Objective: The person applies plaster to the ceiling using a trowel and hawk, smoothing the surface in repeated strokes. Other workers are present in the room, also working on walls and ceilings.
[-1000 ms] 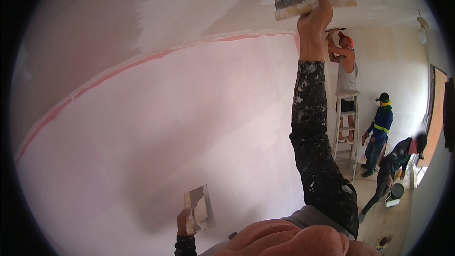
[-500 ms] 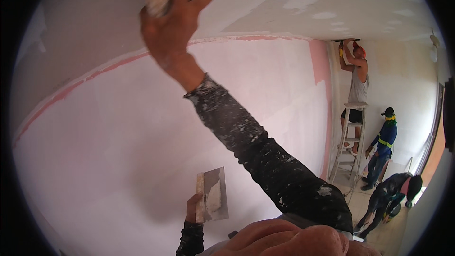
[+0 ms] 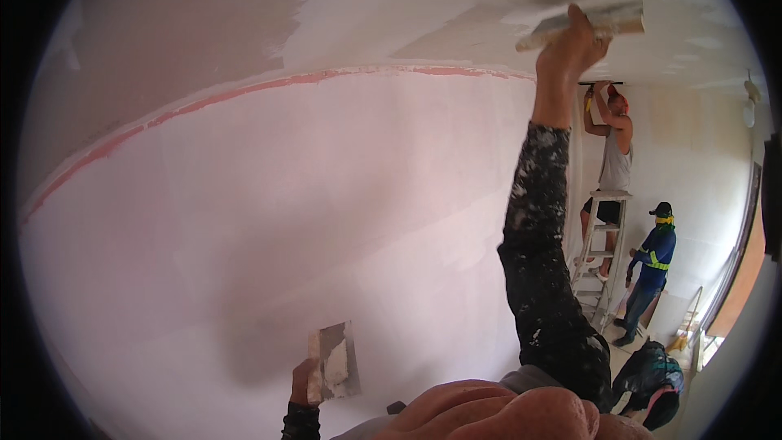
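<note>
My right hand is raised high on the right, its fingers closed around a wide putty knife. The blade lies against or very close to the ceiling; blur hides the exact contact. Low on the left, my left hand grips a second rectangular putty knife by its pale edge strip. A patch of whitish putty sticks to that blade's face. Smooth pale coating covers part of the ceiling, with a ragged border against a greyer area.
A pinkish-white wall fills the left, with a bare pink strip along its top. At the right a person stands on a stepladder, arms up at the ceiling. Another person stands below, and one bends over nearer me.
My right hand has swept the putty knife from the upper left to the right along the ceiling. My left hand has shifted slightly down and left. The bending person's pose has changed.
</note>
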